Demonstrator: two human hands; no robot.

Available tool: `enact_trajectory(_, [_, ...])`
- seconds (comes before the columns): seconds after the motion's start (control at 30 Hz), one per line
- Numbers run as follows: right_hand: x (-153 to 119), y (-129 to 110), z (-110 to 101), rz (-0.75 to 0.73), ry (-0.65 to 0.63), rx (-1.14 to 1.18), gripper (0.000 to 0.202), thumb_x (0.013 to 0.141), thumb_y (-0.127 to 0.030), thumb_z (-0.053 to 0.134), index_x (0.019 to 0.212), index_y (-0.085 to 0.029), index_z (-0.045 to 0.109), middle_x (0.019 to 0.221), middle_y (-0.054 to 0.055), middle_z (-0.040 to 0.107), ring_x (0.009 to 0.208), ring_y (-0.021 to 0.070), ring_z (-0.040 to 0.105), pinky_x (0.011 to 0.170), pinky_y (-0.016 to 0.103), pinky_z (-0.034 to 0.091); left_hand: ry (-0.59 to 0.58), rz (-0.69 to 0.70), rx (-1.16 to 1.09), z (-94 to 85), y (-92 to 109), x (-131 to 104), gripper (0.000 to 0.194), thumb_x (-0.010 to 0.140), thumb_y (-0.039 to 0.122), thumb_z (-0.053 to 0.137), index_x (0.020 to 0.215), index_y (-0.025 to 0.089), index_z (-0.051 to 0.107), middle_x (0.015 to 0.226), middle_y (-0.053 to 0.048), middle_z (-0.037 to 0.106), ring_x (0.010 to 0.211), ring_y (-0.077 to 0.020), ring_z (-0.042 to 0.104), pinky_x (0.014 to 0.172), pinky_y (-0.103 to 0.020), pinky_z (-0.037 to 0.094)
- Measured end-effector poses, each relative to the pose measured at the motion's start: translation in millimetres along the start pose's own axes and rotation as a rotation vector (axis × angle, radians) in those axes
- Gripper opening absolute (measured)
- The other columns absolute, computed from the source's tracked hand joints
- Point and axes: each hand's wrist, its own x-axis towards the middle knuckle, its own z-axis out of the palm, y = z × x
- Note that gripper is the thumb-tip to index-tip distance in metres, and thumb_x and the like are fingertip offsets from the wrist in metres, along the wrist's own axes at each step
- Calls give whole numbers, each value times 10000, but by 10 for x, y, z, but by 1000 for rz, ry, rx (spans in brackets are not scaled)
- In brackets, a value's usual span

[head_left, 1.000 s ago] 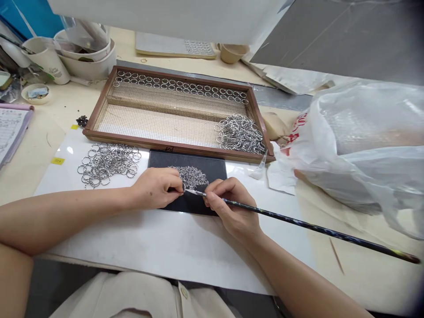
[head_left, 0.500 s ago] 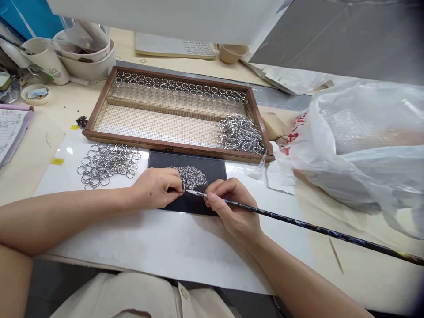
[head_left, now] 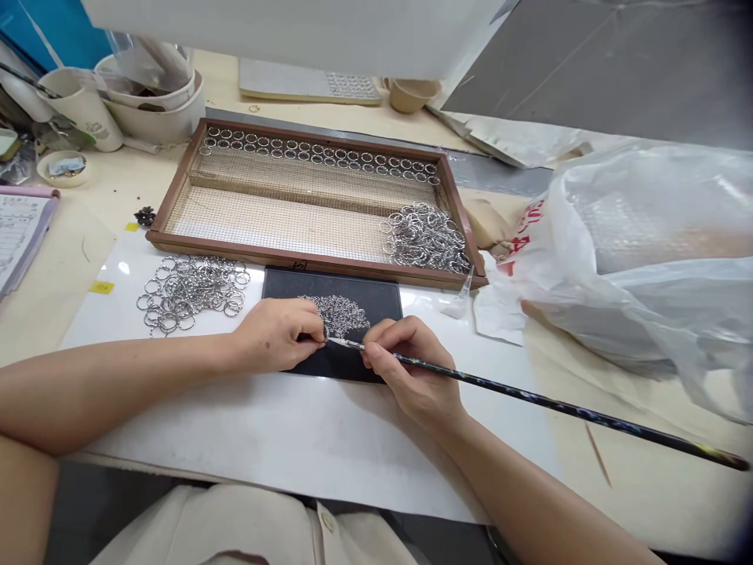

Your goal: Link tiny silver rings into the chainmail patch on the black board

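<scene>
My left hand (head_left: pixel 281 333) is closed in a pinch over a black mat (head_left: pixel 347 366), with a small silver ring partly showing at its fingertips. My right hand (head_left: pixel 415 365) grips a long dark-handled tool (head_left: pixel 529 399) near its pale pointed tip, which meets the fingertips of my left hand. A pile of tiny silver pieces (head_left: pixel 341 314) lies on the mat just beyond both hands. Left of the mat spreads a heap of silver rings (head_left: pixel 191 290). Behind, a wooden frame with mesh (head_left: pixel 318 263) holds rows of rings and a heap of rings (head_left: pixel 427 235) at its right.
A plastic bag (head_left: pixel 635 275) fills the right side. Cups (head_left: pixel 88 110) and a bowl (head_left: pixel 158 110) stand at the back left, near a notebook (head_left: pixel 23 235). A thin stick (head_left: pixel 598 453) lies at the lower right.
My right hand and the tool have shifted slightly to the left, bringing the tip closer to my left fingertips. My left hand looks unmoved.
</scene>
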Motion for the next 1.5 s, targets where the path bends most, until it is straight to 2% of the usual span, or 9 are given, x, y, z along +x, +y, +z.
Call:
enact_trajectory(0.3, [-13,5,-8,3,17,-31,148,849,-146,556,733,-211,489,659,-8,549,576,121,512,509,277,403,20,18,-3,4,4,2,160,780,109,564,652,149,652,658,2,609,604,-76,548,515,-161,375])
enact_trajectory(0.57, [11,9,-95,180,204,-199,223,824,-189,575,646,-215,441,616,-23,509,545,118,448,507,280,332,26,28,10,10,-16,-8,193,811,149,542,647,159,641,673,1,616,605,-75,553,512,-166,382])
enact_trajectory(1.1, [19,40,-110,217,195,-267,212,811,-206,570,649,-213,433,618,-25,498,548,112,420,507,275,317,55,60,22,9,-23,-1,170,806,134,562,669,152,660,649,8,605,564,-61,529,495,-154,370])
enact_trajectory(1.33, [19,38,-105,164,193,-135,216,832,-207,571,660,-216,440,622,-25,497,553,116,443,508,283,323,35,58,32,5,-22,-1,191,828,163,540,673,161,652,650,7,598,574,-68,530,497,-162,374])
enact_trajectory(1.5, [10,64,-85,115,95,103,173,861,-223,561,717,-221,466,622,-29,510,531,115,469,493,283,361,7,27,66,7,-18,-6,176,827,169,549,683,168,651,658,12,591,579,-69,532,501,-164,373])
